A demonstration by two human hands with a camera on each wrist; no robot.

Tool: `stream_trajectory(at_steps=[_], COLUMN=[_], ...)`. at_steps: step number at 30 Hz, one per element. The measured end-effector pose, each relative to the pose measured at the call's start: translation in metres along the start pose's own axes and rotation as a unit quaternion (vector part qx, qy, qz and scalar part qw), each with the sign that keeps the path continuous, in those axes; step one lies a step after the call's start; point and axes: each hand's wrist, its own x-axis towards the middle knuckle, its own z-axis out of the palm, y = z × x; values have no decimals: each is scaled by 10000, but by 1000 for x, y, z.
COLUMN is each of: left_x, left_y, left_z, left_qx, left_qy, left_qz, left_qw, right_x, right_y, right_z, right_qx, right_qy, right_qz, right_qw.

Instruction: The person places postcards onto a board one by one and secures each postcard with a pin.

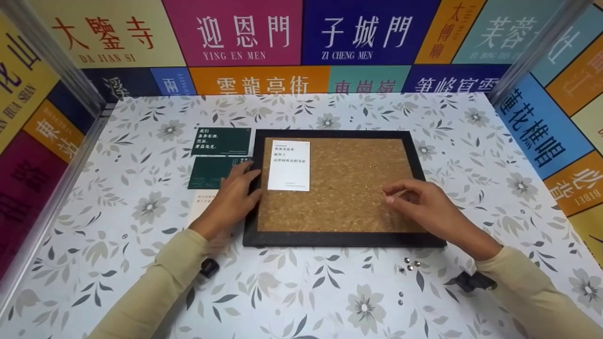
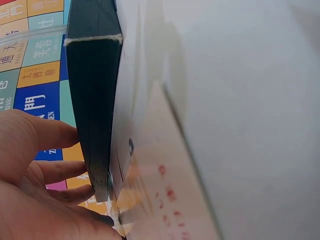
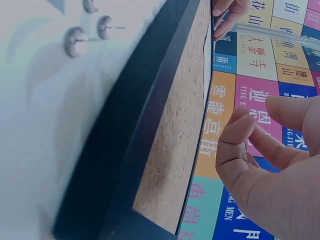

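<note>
A cork board [image 1: 344, 202] in a black frame lies on the table, with a white printed card [image 1: 289, 174] on its upper left. My left hand [image 1: 233, 193] rests at the frame's left side; in the left wrist view its fingertips touch the frame's edge [image 2: 92, 105]. Over the right part of the cork, my right hand [image 1: 419, 202] has its thumb and forefinger bent close together. I cannot tell whether something small is between those fingertips. Several silver thumbtacks [image 1: 410, 267] lie before the frame's lower right edge; some show as tacks [image 3: 76, 42] in the right wrist view.
Left of the board are a dark green card [image 1: 221, 141], a second green card [image 1: 207, 174] partly under my left hand, and a pale card [image 1: 200, 202] partly covered by my arm. A floral cloth [image 1: 301, 292] covers the table. Coloured lettered panels [image 1: 245, 33] stand behind.
</note>
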Motion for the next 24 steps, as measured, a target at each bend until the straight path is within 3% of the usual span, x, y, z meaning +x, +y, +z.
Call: stream_trajectory(at_steps=[24], left_x=[0], left_y=[1], left_z=[0], left_qx=[71], left_qy=[21], left_qz=[6], left_qw=[10000], right_x=[-36], right_y=[11], right_z=[3], right_qx=[81], right_qy=[-269], right_qz=[52], right_qw=[9996])
